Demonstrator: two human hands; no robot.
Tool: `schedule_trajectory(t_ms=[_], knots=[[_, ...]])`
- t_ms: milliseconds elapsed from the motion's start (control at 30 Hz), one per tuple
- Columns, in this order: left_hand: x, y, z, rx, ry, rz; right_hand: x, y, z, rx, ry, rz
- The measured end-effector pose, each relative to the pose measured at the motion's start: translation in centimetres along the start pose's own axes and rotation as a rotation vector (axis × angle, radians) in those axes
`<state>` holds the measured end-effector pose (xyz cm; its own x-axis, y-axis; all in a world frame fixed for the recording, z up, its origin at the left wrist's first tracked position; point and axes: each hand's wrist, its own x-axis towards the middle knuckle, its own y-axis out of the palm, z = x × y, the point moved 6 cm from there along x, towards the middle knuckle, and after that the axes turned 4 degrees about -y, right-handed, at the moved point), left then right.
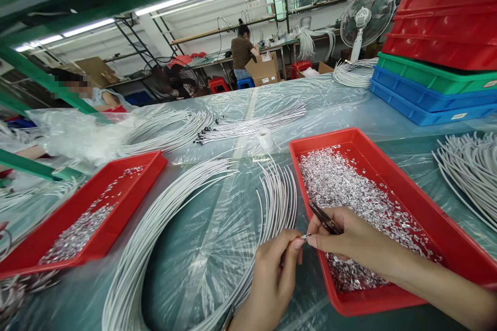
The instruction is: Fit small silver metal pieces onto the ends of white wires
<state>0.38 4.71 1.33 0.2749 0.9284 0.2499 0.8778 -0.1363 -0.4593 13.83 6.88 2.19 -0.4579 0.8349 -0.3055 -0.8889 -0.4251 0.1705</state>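
Observation:
My left hand (pixel 272 274) is closed in a pinch on the end of a thin white cable (pixel 267 207) from the curved bundle on the plastic-covered table. My right hand (pixel 349 240) is closed too, holding dark tweezers (pixel 324 219) and pinching a tiny silver metal piece (pixel 306 236) against the cable tip. Both hands meet at the near left edge of a red tray (pixel 430 217) filled with small silver metal pieces (pixel 349 191).
A second red tray (pixel 128 191) with silver pieces lies at left. More white cable bundles (pixel 166 132) lie across the table, and others (pixel 469 170) at right. Stacked red, green and blue trays (pixel 438 46) stand at back right beside a fan (pixel 365 15). Other people work at far benches.

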Motion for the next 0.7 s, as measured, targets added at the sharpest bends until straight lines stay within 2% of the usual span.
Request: schedule_trajectory(t_ms=[267,700], knots=[[0.0,0.6,0.6,-0.204,-0.165,0.029,0.0,0.1,-0.2,-0.025,-0.021,-0.009],[0.6,1.2,1.2,-0.639,-0.364,0.197,0.1,0.0,0.5,-0.120,-0.093,-0.034]])
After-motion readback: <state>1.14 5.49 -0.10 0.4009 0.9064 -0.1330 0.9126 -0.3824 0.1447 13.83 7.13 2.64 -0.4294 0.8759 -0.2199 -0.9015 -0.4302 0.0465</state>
